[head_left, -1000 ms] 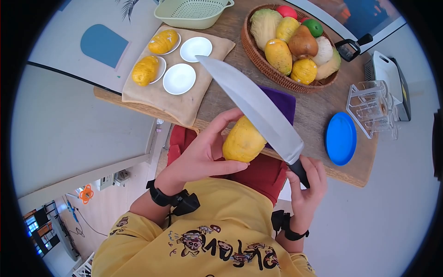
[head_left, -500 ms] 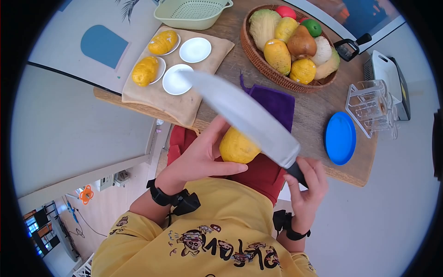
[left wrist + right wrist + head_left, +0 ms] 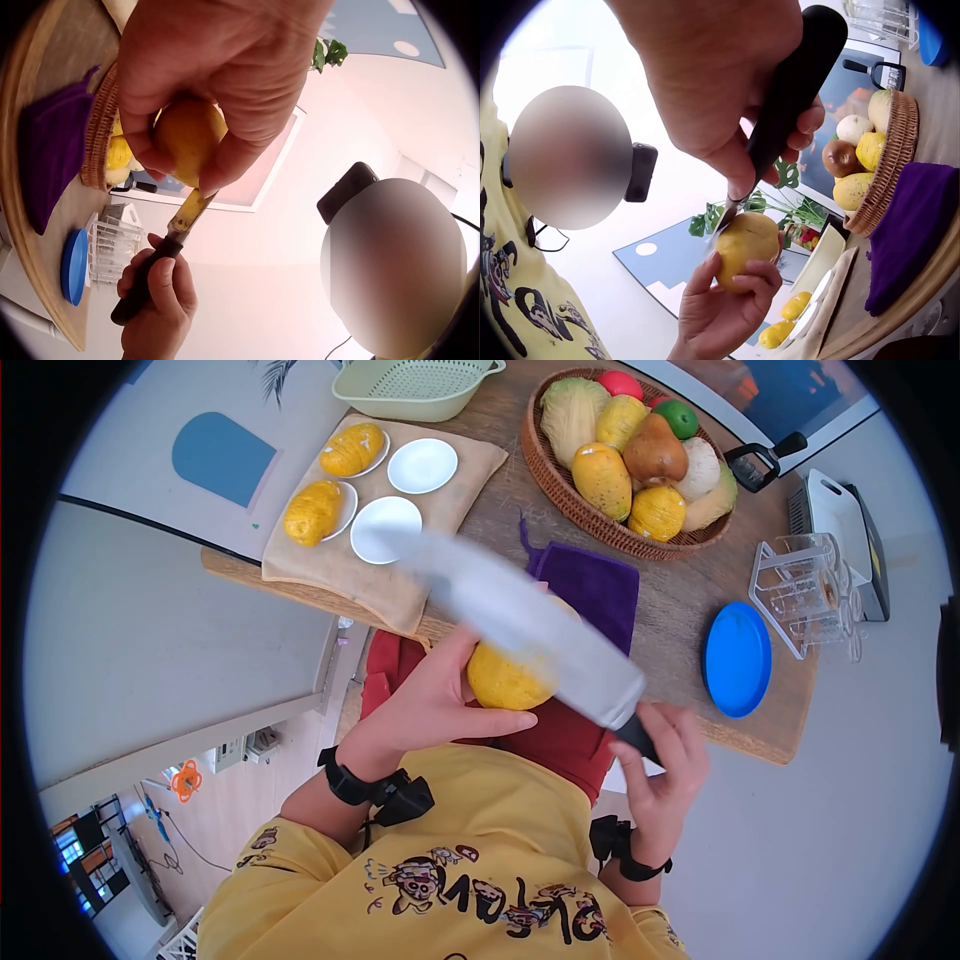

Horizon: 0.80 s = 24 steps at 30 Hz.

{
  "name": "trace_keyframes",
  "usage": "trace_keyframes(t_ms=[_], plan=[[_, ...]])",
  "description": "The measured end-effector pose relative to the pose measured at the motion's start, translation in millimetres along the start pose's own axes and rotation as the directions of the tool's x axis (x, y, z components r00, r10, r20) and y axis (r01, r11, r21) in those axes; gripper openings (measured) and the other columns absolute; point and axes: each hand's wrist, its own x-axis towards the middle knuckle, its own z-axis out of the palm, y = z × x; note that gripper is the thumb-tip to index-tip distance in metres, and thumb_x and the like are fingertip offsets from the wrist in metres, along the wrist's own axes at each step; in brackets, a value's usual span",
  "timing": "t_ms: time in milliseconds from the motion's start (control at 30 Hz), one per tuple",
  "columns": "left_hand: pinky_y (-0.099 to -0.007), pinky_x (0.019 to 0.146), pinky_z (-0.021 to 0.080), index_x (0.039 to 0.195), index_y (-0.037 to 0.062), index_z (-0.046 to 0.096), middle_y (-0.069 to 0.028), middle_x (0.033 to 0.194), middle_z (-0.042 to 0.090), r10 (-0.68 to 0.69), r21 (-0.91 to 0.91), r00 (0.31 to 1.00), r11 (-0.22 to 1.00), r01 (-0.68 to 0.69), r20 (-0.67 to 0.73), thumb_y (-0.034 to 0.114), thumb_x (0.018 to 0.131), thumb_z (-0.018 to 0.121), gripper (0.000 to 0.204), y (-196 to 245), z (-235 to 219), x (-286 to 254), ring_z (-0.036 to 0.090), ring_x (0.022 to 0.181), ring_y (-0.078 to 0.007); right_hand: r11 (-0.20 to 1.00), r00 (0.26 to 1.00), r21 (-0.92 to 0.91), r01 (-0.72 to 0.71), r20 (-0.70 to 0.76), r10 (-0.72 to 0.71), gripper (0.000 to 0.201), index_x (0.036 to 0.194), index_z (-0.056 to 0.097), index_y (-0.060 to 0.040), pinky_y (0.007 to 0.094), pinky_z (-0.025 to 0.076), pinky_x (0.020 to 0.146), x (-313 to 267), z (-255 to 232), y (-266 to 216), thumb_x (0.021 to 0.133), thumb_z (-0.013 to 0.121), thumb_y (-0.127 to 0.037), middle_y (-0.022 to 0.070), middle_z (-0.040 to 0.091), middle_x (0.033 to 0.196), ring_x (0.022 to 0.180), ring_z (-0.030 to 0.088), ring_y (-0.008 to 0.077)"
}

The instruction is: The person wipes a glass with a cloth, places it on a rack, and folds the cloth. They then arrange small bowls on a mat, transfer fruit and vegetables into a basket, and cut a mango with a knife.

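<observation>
My left hand (image 3: 425, 700) holds a yellow oval fruit (image 3: 510, 678) over my lap at the table's edge, thumb along its near side. My right hand (image 3: 665, 760) grips the black handle of a large kitchen knife (image 3: 590, 675), whose broad blade is motion-blurred and overlaps the fruit in the head view. In the right wrist view the blade lies right at the side of the fruit (image 3: 750, 244), near a thin dark line in its skin. Left-hand fingers curl around the fruit (image 3: 187, 139) in the left wrist view, with the knife handle (image 3: 150, 277) below.
Beyond the knife lies a purple cloth bag (image 3: 595, 595). A beige mat (image 3: 420, 590) carries small white dishes (image 3: 422, 466), two with yellow fruits (image 3: 313, 513). Behind stand a green colander (image 3: 410, 395) and a wicker basket (image 3: 545, 450) of produce; a blue plate (image 3: 738, 660) and glasses rack (image 3: 780, 600) are right.
The knife has shifted slightly left and toward me, its blade now blurred and covering the fruit's upper part. The fruit has moved a little left with my left hand.
</observation>
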Motion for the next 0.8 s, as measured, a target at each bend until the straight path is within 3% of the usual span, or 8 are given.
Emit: trace_keyframes(t_ms=[100, 200, 267, 367, 467, 500, 567, 800], plan=[[-0.0352, 0.113, 0.036, 0.153, 0.0049, 0.029, -0.0099, 0.149, 0.041, 0.11, 0.282, 0.994, 0.953, -0.107, 0.007, 0.011, 0.072, 0.086, 0.099, 4, -1, 7, 0.044, 0.134, -0.0185, 0.996, 0.992, 0.02, 0.089, 0.093, -0.091, 0.041, 0.102, 0.072, -0.0025, 0.0353, 0.05, 0.061, -1, -1, -5, 0.065, 0.084, -0.016, 0.0112, 0.063, 0.089, 0.072, 0.063, 0.027], [-0.0356, 0.115, 0.035, 0.154, 0.0048, 0.026, -0.0093, 0.151, 0.038, 0.105, 0.282, 0.993, 0.952, -0.116, 0.052, 0.008, 0.077, 0.081, 0.095, 5, -2, 5, 0.041, 0.137, -0.0193, 0.996, 0.994, 0.027, 0.08, 0.067, -0.082, 0.041, 0.102, 0.071, -0.0022, 0.0352, 0.051, 0.06, -2, 2, -4, 0.066, 0.084, -0.017, 0.0116, 0.063, 0.089, 0.071, 0.063, 0.027], [-0.0362, 0.116, 0.032, 0.156, 0.0044, 0.023, -0.0079, 0.154, 0.033, 0.032, -0.054, 0.999, 0.998, -0.032, 0.005, 0.004, 0.083, 0.075, 0.089, 4, 3, 0, 0.037, 0.141, -0.0187, 1.0, 1.0, 0.008, 0.026, 0.012, -0.026, 0.041, 0.103, 0.071, -0.0015, 0.0353, 0.051, 0.06, -2, 5, 1, 0.068, 0.084, -0.017, 0.0122, 0.063, 0.09, 0.071, 0.063, 0.0273], [-0.0371, 0.118, 0.03, 0.153, 0.0036, 0.03, -0.0114, 0.159, 0.027, -0.087, -0.216, 0.994, 0.974, 0.071, -0.065, 0.004, 0.079, 0.074, 0.086, 2, 4, -6, 0.034, 0.143, -0.0193, 0.999, 0.998, -0.037, -0.006, -0.07, 0.003, 0.039, 0.104, 0.07, 0.0005, 0.0356, 0.051, 0.06, -1, 5, 5, 0.072, 0.084, -0.016, 0.0137, 0.063, 0.09, 0.072, 0.063, 0.0284], [-0.0365, 0.116, 0.032, 0.154, 0.0039, 0.028, -0.0112, 0.156, 0.032, -0.076, -0.145, 0.996, 0.987, 0.068, -0.054, 0.007, 0.078, 0.078, 0.091, 13, 9, 1, 0.038, 0.141, -0.0193, 0.996, 0.996, -0.028, 0.083, 0.029, -0.082, 0.04, 0.104, 0.071, -0.001, 0.0357, 0.051, 0.059, 1, 1, -2, 0.069, 0.084, -0.016, 0.0133, 0.063, 0.089, 0.071, 0.063, 0.0285], [-0.0361, 0.114, 0.035, 0.155, 0.0051, 0.028, -0.0109, 0.152, 0.038, 0.008, 0.059, 0.999, 0.998, -0.012, 0.052, 0.01, 0.076, 0.08, 0.094, 3, -5, 1, 0.042, 0.137, -0.0193, 0.996, 0.996, -0.028, 0.083, 0.029, -0.082, 0.04, 0.104, 0.071, -0.001, 0.0357, 0.051, 0.059, -1, 1, -5, 0.069, 0.084, -0.016, 0.0133, 0.063, 0.089, 0.071, 0.063, 0.0285], [-0.0355, 0.111, 0.038, 0.154, 0.0053, 0.028, -0.0097, 0.148, 0.041, 0.09, 0.205, 0.996, 0.974, -0.092, 0.022, 0.009, 0.073, 0.083, 0.098, 0, 0, 6, 0.045, 0.134, -0.0186, 0.992, 0.984, 0.015, 0.123, 0.126, -0.123, 0.041, 0.103, 0.071, -0.0014, 0.0359, 0.051, 0.059, -4, 1, -8, 0.067, 0.085, -0.016, 0.0129, 0.063, 0.09, 0.071, 0.063, 0.0281], [-0.0374, 0.114, 0.036, 0.151, 0.0011, 0.029, -0.0086, 0.154, 0.035, -0.086, -0.102, 0.995, 0.992, 0.08, -0.056, -0.003, 0.078, 0.079, 0.089, 3, 2, -6, 0.04, 0.138, -0.0174, 1.0, 1.0, 0.002, -0.022, -0.019, 0.022, 0.039, 0.102, 0.071, 0.0002, 0.0349, 0.051, 0.06, -1, 4, 1, 0.069, 0.084, -0.015, 0.013, 0.064, 0.089, 0.071, 0.064, 0.0281]])
